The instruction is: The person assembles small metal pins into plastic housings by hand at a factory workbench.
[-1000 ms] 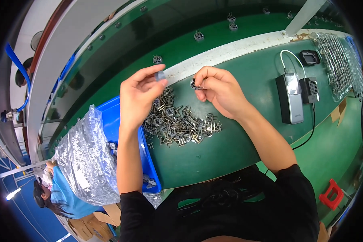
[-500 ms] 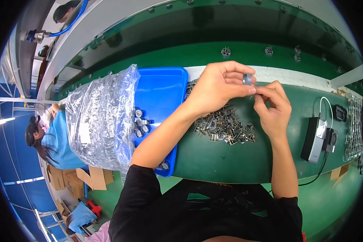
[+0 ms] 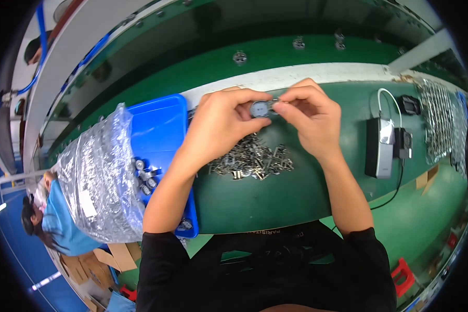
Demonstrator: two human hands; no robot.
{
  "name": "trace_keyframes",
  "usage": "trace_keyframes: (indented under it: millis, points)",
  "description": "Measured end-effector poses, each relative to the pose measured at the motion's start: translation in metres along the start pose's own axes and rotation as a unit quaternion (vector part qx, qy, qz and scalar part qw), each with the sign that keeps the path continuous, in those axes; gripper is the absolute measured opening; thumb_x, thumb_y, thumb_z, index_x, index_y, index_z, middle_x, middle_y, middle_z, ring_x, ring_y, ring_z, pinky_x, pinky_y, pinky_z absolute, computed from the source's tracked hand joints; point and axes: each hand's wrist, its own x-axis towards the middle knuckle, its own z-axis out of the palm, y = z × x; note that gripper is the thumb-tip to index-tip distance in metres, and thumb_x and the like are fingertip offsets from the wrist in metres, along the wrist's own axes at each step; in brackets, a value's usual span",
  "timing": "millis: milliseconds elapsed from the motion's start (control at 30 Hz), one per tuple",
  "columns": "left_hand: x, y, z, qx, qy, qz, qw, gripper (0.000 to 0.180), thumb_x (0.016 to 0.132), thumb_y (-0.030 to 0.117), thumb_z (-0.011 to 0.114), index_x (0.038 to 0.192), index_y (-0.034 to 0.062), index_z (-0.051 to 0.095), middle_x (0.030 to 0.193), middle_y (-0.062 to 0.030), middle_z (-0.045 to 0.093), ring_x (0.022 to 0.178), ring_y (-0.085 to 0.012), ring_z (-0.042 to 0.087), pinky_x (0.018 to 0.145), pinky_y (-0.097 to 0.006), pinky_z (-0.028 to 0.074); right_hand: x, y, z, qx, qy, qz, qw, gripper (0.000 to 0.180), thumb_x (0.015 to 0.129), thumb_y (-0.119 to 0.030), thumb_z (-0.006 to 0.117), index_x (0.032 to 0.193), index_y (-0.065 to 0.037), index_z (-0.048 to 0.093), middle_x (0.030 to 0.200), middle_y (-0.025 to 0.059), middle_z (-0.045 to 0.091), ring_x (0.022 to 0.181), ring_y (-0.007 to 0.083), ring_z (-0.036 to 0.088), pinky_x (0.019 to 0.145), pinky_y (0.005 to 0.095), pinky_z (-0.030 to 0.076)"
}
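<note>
My left hand [image 3: 216, 122] grips a small round grey housing [image 3: 260, 108] between thumb and fingers, its flat face turned up toward me. From the other side, my right hand [image 3: 314, 117] pinches a small metal piece [image 3: 275, 102] against the housing's right edge; its exact shape is mostly covered by the fingertips. Both hands are raised over the green worktable [image 3: 265, 203]. Below and in front of them lies a loose pile of small metal pieces [image 3: 252, 160], partly hidden by my left hand.
To the left, a blue tray [image 3: 158, 125] holds several round housings [image 3: 146, 179] and a clear plastic bag [image 3: 96, 171]. A black-and-silver box [image 3: 379, 148] with cables stands right. Beyond the white ledge, a green belt [image 3: 273, 49] carries round parts. A person in blue [image 3: 62, 223] sits far left.
The housing has turned from edge-on to face up, and both hands have come together at it. The whole scene has shifted left and tilted in the picture as the view swung right.
</note>
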Motion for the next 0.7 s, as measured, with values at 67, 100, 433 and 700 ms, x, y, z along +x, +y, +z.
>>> trace_keyframes:
  millis: [67,100,433,700]
  points:
    - [-0.001,-0.001,0.002,0.004,-0.006,-0.007,1.000,0.038,0.073,0.004,0.079,0.110,0.0041,0.073,0.076,-0.0077,0.062,0.060,-0.0124,0.060,0.060,-0.026,0.050,-0.001,-0.003,0.002,-0.022,-0.008,0.000,1.000,0.011,0.082,0.002,0.074,0.092,-0.001,0.071,0.086,0.0019,0.062,0.071,0.0074,0.059,0.062,0.0206,0.047]
    - [-0.001,-0.002,0.004,-0.021,-0.009,0.006,1.000,0.038,0.073,0.004,0.080,0.110,0.0040,0.073,0.076,-0.0064,0.061,0.061,-0.0106,0.059,0.060,-0.025,0.049,-0.002,-0.004,0.001,-0.037,-0.021,-0.002,0.999,0.010,0.082,0.002,0.075,0.091,-0.002,0.073,0.086,0.0023,0.062,0.070,0.0077,0.059,0.061,0.0211,0.047]
    - [-0.002,-0.002,0.007,-0.053,-0.041,0.015,0.998,0.037,0.075,-0.003,0.078,0.111,-0.0028,0.071,0.086,-0.0025,0.061,0.068,-0.0046,0.060,0.060,-0.019,0.046,-0.006,-0.004,0.002,-0.109,-0.041,-0.043,0.992,0.014,0.081,0.001,0.074,0.094,-0.004,0.074,0.080,0.0042,0.061,0.064,0.0096,0.056,0.056,0.0240,0.044]
    - [0.014,-0.018,-0.014,-0.129,-0.060,-0.015,0.990,0.026,0.089,0.001,0.065,0.114,0.0013,0.072,0.088,-0.0054,0.066,0.070,-0.0096,0.061,0.066,-0.024,0.051,-0.002,-0.001,-0.001,-0.124,-0.079,-0.018,0.989,0.017,0.082,0.000,0.069,0.097,-0.006,0.072,0.084,0.0035,0.061,0.066,0.0163,0.058,0.059,0.0289,0.047]
